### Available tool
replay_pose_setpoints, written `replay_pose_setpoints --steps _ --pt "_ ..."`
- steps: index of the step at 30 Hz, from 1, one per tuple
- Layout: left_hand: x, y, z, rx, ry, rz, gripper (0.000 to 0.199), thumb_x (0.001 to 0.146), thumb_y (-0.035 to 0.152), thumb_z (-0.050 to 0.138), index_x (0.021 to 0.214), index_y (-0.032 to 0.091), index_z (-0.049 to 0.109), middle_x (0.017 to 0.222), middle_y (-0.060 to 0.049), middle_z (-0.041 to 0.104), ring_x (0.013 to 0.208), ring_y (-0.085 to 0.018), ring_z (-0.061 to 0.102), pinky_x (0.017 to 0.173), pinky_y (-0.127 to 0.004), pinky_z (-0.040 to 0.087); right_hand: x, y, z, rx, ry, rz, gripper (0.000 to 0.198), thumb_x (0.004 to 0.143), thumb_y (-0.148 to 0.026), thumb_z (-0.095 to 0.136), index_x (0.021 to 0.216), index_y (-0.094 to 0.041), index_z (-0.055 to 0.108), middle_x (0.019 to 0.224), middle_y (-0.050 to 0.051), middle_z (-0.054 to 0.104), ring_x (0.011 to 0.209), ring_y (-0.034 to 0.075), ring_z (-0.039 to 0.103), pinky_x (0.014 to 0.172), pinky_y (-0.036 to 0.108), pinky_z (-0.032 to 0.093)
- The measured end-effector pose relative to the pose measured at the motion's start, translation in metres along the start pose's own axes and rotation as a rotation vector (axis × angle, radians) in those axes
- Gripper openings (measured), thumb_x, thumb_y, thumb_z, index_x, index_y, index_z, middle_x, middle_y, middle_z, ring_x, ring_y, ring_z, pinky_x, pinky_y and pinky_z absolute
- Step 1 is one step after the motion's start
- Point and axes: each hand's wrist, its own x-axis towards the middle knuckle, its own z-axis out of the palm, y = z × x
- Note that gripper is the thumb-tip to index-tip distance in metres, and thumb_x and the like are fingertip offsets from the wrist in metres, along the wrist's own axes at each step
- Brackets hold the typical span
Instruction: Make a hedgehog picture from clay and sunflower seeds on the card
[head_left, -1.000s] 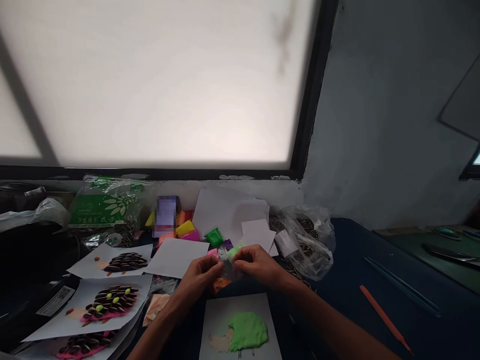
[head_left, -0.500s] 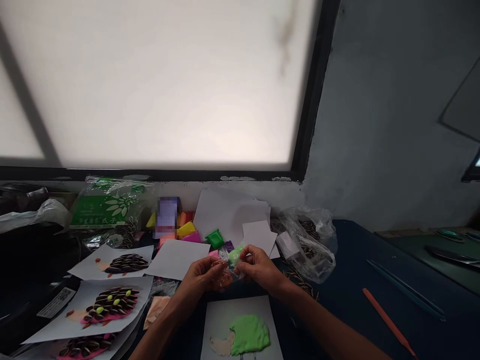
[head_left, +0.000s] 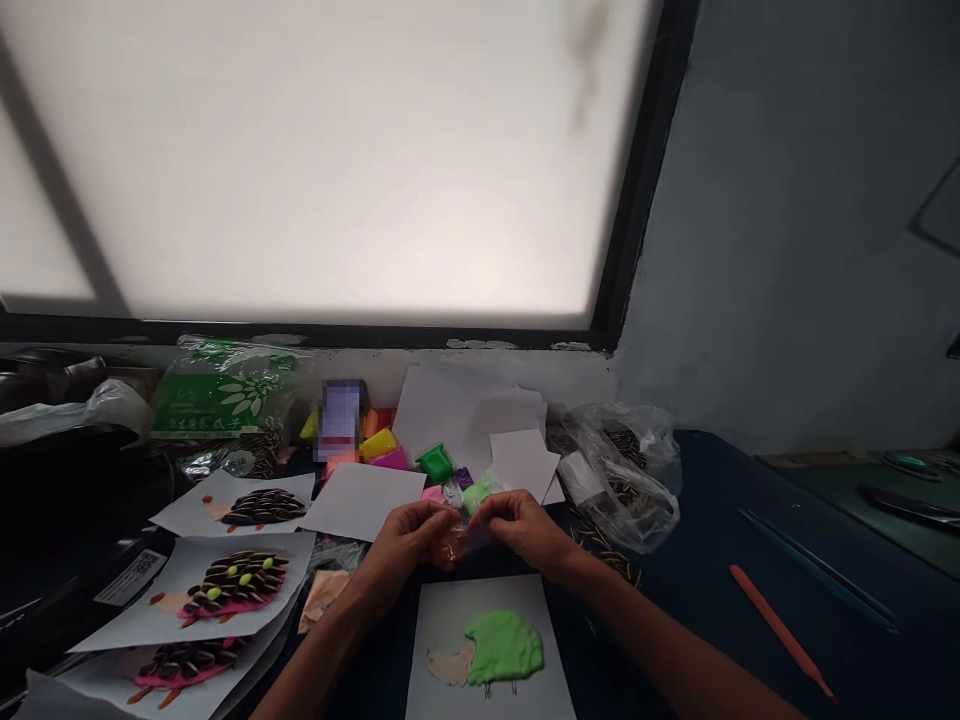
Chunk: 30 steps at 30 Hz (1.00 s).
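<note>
My left hand [head_left: 411, 545] pinches a clear plastic wrapper [head_left: 451, 545] with something orange-brown inside it, probably clay. Opposite it, my right hand [head_left: 525, 530] has thumb and fingers pressed together, apparently on the other edge of the same film. Just behind the fingers lies a light green clay packet [head_left: 477, 494]. Below both hands rests a white sheet [head_left: 442, 610] bearing a bright green clay body [head_left: 506, 648] with a beige clay head [head_left: 450, 665] on its left. Short drawn legs show under the green body.
Finished seed-and-clay hedgehog pictures [head_left: 232, 585] are stacked at left. A green seed bag [head_left: 217, 395], coloured clay packets [head_left: 379, 443] and white paper [head_left: 465, 410] line the back. Right of my hands are a clear bag of seeds [head_left: 630, 480], tweezers [head_left: 817, 570] and an orange clay tool [head_left: 780, 630].
My hands have drawn slightly apart, and the light green packet now shows more separately behind them. The camera view has shifted a little; the sheet with green clay shows more fully.
</note>
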Motion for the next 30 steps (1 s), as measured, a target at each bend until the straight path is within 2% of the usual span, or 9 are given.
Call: replay_pose_setpoints --steps 5,11,15,19,22,27,30 --pt "0.0 -0.002 -0.003 -0.048 -0.044 0.013 0.04 0.067 0.046 0.082 0.085 0.015 0.064 0.072 0.001 0.067 0.06 -0.013 0.063 0.062 -0.027 0.053 0.002 0.002 0.003 -0.001 0.014 -0.027 0.014 0.068 -0.027 0.068 0.074 -0.016 0.075 0.065 -0.001 0.064 0.059 0.012 0.052 0.059 0.024 0.042" --pt "-0.001 -0.001 -0.003 -0.04 -0.016 0.018 0.044 0.066 0.044 0.083 0.092 0.016 0.064 0.081 -0.002 0.069 0.066 -0.015 0.066 0.065 -0.027 0.054 0.0 0.0 0.005 -0.007 0.024 -0.072 0.022 0.069 -0.033 0.073 0.058 -0.016 0.066 0.052 -0.005 0.053 0.053 0.01 0.047 0.057 0.024 0.041" --pt "-0.002 0.002 0.001 -0.01 0.003 0.016 0.039 0.069 0.048 0.079 0.083 0.015 0.064 0.074 -0.002 0.068 0.067 -0.016 0.065 0.064 -0.027 0.053 0.0 0.0 0.007 0.027 0.018 -0.125 0.016 0.069 -0.034 0.072 0.067 -0.017 0.071 0.067 0.0 0.066 0.074 0.018 0.062 0.076 0.031 0.049" --pt "-0.002 0.002 0.001 -0.002 -0.024 0.01 0.043 0.07 0.053 0.077 0.08 0.013 0.067 0.072 -0.003 0.069 0.061 -0.014 0.061 0.062 -0.026 0.051 0.001 0.003 0.01 0.053 0.048 -0.165 0.019 0.074 -0.036 0.068 0.076 -0.018 0.075 0.079 0.003 0.072 0.087 0.022 0.066 0.088 0.036 0.048" --pt "0.0 0.001 0.0 -0.005 -0.034 -0.004 0.046 0.069 0.056 0.077 0.079 0.012 0.068 0.073 -0.004 0.07 0.062 -0.014 0.06 0.062 -0.026 0.051 0.0 0.005 0.011 0.065 0.058 -0.164 0.019 0.074 -0.035 0.069 0.079 -0.018 0.076 0.084 0.004 0.074 0.086 0.022 0.066 0.085 0.035 0.049" --pt "0.001 -0.001 -0.002 0.001 -0.039 0.005 0.047 0.066 0.054 0.08 0.079 0.01 0.07 0.07 -0.004 0.069 0.06 -0.013 0.058 0.06 -0.024 0.048 0.0 0.008 0.012 0.07 0.055 -0.147 0.014 0.07 -0.031 0.073 0.073 -0.018 0.074 0.074 0.002 0.072 0.074 0.02 0.066 0.076 0.032 0.051" --pt "0.002 -0.003 -0.003 0.006 -0.048 0.019 0.045 0.067 0.052 0.08 0.08 0.01 0.071 0.071 -0.006 0.069 0.061 -0.013 0.058 0.058 -0.023 0.045 -0.001 0.008 0.015 0.055 0.049 -0.159 0.014 0.071 -0.032 0.073 0.074 -0.018 0.074 0.074 0.002 0.071 0.074 0.02 0.066 0.074 0.031 0.051"
